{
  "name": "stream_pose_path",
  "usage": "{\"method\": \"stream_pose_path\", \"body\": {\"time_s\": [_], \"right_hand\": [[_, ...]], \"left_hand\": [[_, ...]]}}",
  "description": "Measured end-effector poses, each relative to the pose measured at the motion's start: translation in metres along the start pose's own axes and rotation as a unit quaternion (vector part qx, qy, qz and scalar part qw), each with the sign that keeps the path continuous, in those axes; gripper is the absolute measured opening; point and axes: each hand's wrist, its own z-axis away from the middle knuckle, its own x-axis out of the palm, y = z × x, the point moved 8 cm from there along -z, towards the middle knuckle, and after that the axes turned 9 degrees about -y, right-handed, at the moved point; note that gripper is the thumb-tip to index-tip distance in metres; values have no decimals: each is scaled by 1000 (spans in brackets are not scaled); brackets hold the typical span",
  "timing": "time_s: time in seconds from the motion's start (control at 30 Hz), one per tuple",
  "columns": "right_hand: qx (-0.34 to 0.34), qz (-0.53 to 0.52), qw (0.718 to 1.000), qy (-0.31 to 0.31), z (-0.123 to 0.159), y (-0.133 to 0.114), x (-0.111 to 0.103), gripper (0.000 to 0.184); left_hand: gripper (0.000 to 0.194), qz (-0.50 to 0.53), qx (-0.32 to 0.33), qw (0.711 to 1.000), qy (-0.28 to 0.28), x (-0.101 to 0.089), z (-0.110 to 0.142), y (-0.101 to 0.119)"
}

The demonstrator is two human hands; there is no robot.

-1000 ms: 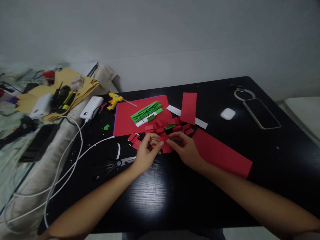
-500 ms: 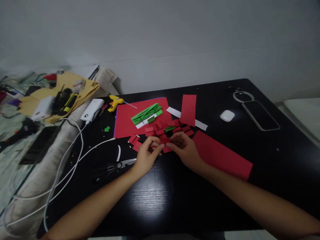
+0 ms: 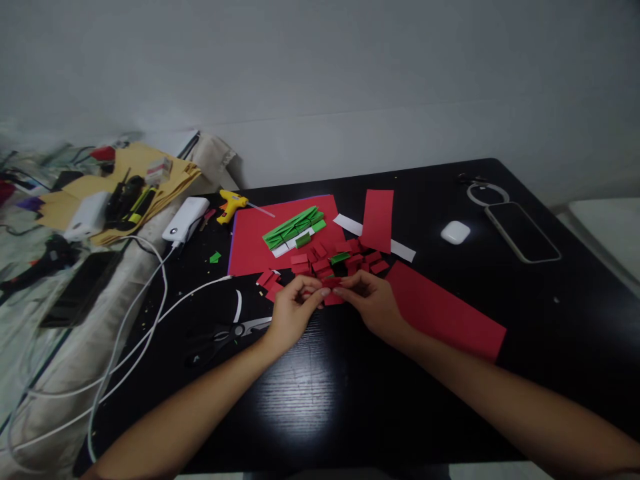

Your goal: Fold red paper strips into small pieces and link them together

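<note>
My left hand and my right hand meet over the black table, both pinching one small red paper piece between their fingertips. Just beyond them lies a pile of small folded red pieces with a green one among them. A large red sheet behind carries folded green strips. Another red sheet lies right of my right hand.
Scissors lie left of my left hand. A yellow glue gun, a white power bank with white cables, a red strip, a white earbud case and a phone sit further out. Clutter fills the left side.
Both hands have closed tighter on the small red piece and drawn together; the view has shifted slightly.
</note>
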Motion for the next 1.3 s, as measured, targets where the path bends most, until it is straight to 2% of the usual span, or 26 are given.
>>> {"method": "stream_pose_path", "body": {"time_s": [0.4,0.6,0.97,1.3], "right_hand": [[12,0,1000,-3,-2,0,0,27],[8,11,1000,-13,-2,0,0,24],[-16,53,998,-21,-1,-8,2,19],[-16,73,997,-26,0,-7,3,20]], "left_hand": [[23,-30,29,999,21,-2,1,10],[22,-23,21,1000,1,0,0,8],[24,-78,21,996,-31,4,-1,15],[22,-46,35,998,-18,2,-1,10]]}}
